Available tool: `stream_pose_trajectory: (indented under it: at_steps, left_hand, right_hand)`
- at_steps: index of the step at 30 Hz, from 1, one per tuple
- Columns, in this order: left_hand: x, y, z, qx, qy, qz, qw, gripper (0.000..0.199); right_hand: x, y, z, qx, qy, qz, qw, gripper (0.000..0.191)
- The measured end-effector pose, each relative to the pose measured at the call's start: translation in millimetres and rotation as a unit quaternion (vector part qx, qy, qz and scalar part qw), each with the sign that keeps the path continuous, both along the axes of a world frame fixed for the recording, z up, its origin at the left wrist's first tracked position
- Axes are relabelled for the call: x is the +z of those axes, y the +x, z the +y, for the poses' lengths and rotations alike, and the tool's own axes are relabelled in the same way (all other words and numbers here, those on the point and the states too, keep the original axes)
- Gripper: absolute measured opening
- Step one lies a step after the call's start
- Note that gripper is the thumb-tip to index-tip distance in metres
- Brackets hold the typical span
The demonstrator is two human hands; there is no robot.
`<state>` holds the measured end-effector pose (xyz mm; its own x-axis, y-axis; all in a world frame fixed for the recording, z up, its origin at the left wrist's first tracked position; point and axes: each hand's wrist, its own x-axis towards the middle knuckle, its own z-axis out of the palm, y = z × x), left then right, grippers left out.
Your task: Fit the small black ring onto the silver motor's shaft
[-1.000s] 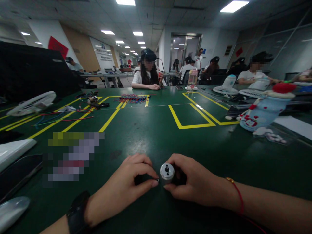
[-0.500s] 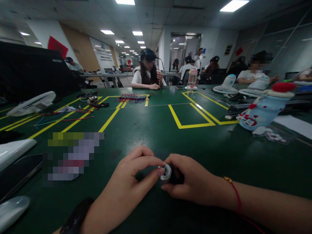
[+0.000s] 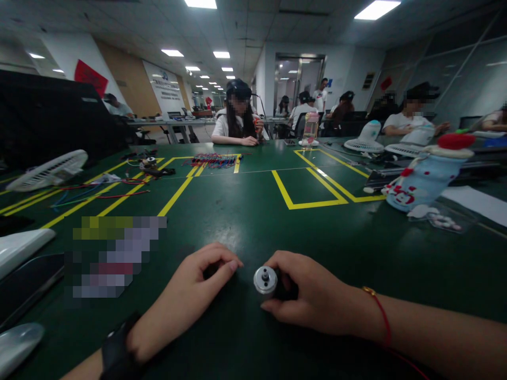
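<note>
My right hand point(image 3: 309, 290) is wrapped around a small cylindrical motor point(image 3: 265, 280) just above the green table. The motor's round silver end tilts up toward me, with a short shaft in the middle and small dark holes around it. Its darker body is mostly hidden by my fingers. To the left of the motor, and apart from it, is my left hand point(image 3: 198, 287). Its thumb and index finger are pinched together at the tips; whether a tiny part sits between them I cannot make out.
Yellow tape point(image 3: 317, 203) marks areas on the green table point(image 3: 222, 206). A blue bottle point(image 3: 430, 177) stands at right. Farther left lie a wire bundle point(image 3: 216, 160), loose wires and a white fan point(image 3: 49, 171). A mouse point(image 3: 18, 343) is near left. A person point(image 3: 237, 119) sits opposite.
My left hand has drawn back to the left, away from the motor's end face, uncovering the shaft and holes. My right hand keeps its grip on the motor in about the same place.
</note>
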<state>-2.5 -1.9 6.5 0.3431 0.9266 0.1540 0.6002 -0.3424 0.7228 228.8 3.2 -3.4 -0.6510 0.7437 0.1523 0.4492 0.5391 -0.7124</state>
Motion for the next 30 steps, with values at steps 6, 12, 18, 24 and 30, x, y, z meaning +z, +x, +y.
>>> stream_pose_trajectory:
  at_steps: [6,12,18,24,30]
  left_hand:
    - [-3.8,-12.3,12.9,0.025,-0.071,-0.026,0.997,0.022]
    - [-3.5,-8.7,10.0,-0.018,-0.028,0.014,0.999,0.021]
    - [-1.2,-6.0,3.0,-0.074,0.027,0.094,0.992,0.016]
    - [5.9,9.6,-9.3,-0.081,0.022,-0.007,0.996,0.019]
    - [11.3,21.5,-10.0,-0.08,0.038,-0.035,0.995,0.018]
  right_hand:
    - [-0.6,0.9,-0.8,-0.002,-0.008,0.005,1.0,0.029]
    - [0.0,1.1,-0.3,-0.001,-0.004,0.002,1.0,0.03]
    - [-0.3,1.1,0.2,-0.003,-0.007,-0.003,1.0,0.029]
    - [-3.6,-0.2,1.5,0.0,0.005,-0.013,1.0,0.026]
    - [-4.1,-1.0,2.5,0.005,0.012,-0.025,1.0,0.024]
